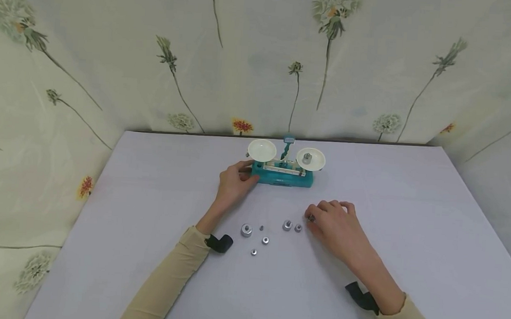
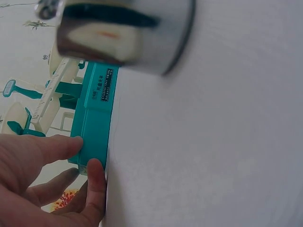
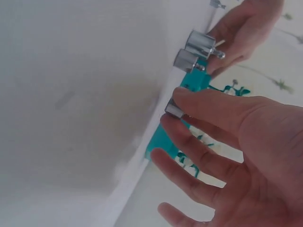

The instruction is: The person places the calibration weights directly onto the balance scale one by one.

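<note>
My right fingers (image 3: 208, 106) pinch a small silver weight (image 3: 174, 109); six others (image 1: 246, 230) stand on the counter (image 1: 183, 184). My left fingers (image 2: 96, 182) grip the upright teal balance (image 1: 280, 179), a knobbed weight (image 1: 307, 158) in its right pan (image 1: 319, 161).

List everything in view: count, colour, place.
Balance: 1, teal base, near the table's far edge
Pans: 2, off-white, one at each end of the balance
Loose weights: 6, silver, mixed sizes, on the table in front of the balance
Pan weight: at least 1, silver, in the right-hand pan as the head view shows it
Held weight: 1, silver, pinched in the right hand
Table: 1, whitish, under everything
Backdrop: pale with dandelion print, behind and beside the table
Wrist pieces: 2, black, one at each wrist
Sleeves: 2, beige, on the forearms
Left hand: 1, bare, gripping the balance's left end
Right hand: 1, bare, beside the loose weights
</note>
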Available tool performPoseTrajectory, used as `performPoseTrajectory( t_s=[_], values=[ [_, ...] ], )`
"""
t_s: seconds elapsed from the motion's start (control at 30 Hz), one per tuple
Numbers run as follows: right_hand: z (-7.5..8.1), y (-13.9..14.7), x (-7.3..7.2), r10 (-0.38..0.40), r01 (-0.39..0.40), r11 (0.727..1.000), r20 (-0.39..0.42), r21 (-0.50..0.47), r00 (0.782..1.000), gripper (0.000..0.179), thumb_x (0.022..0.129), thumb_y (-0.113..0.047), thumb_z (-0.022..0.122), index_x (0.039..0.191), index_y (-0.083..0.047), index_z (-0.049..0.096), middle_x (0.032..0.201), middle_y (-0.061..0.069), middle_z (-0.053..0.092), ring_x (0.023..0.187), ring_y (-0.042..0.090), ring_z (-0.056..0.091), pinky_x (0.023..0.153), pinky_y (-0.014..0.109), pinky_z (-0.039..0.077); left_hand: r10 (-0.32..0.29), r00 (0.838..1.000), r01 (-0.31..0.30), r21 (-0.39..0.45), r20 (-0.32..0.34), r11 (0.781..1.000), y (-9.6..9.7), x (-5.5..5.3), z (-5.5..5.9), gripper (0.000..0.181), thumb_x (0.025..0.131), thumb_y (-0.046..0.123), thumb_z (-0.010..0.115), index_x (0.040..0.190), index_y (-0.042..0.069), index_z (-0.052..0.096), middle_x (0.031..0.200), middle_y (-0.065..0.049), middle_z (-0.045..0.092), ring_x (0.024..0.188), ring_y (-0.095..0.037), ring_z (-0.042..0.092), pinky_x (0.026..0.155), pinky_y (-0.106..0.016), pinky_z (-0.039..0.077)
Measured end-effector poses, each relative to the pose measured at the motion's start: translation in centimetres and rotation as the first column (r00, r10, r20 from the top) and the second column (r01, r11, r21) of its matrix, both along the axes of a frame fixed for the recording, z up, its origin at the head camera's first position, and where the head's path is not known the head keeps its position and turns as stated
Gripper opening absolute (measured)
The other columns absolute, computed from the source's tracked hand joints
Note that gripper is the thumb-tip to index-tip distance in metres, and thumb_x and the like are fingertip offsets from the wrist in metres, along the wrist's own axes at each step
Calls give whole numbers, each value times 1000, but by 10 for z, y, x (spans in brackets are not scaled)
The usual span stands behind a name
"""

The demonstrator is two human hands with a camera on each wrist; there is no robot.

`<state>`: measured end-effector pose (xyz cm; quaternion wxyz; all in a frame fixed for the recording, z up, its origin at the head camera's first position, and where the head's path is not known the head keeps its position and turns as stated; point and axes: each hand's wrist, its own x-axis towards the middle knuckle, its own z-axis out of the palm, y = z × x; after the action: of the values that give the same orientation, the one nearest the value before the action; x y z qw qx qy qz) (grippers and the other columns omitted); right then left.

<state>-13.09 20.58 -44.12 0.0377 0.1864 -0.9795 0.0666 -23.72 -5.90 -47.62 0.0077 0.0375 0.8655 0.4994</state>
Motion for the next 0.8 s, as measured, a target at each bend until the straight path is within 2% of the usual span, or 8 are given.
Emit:
performPoseTrajectory(
  t_s=[0.53,0.8],
  values=[
    [18,-3,0,14,-15,1000,-61,-18,998,23,90,-11,88,111,-16,80,104,7,80,110,36,72,109,69,47,9,1000,-9,17,5,1000,3,2,1,50,102,20,74,150,9,63,138,-20,73,115,-34,76,96,-44,65],
    [29,-2,-3,-6,5,1000,-67,-17,998,22,92,-14,86,113,-15,80,106,8,80,112,37,72,109,69,47,5,1000,-5,22,-3,1000,3,4,2,50,102,20,73,150,9,63,137,-21,73,115,-35,77,97,-45,65]
  ],
)
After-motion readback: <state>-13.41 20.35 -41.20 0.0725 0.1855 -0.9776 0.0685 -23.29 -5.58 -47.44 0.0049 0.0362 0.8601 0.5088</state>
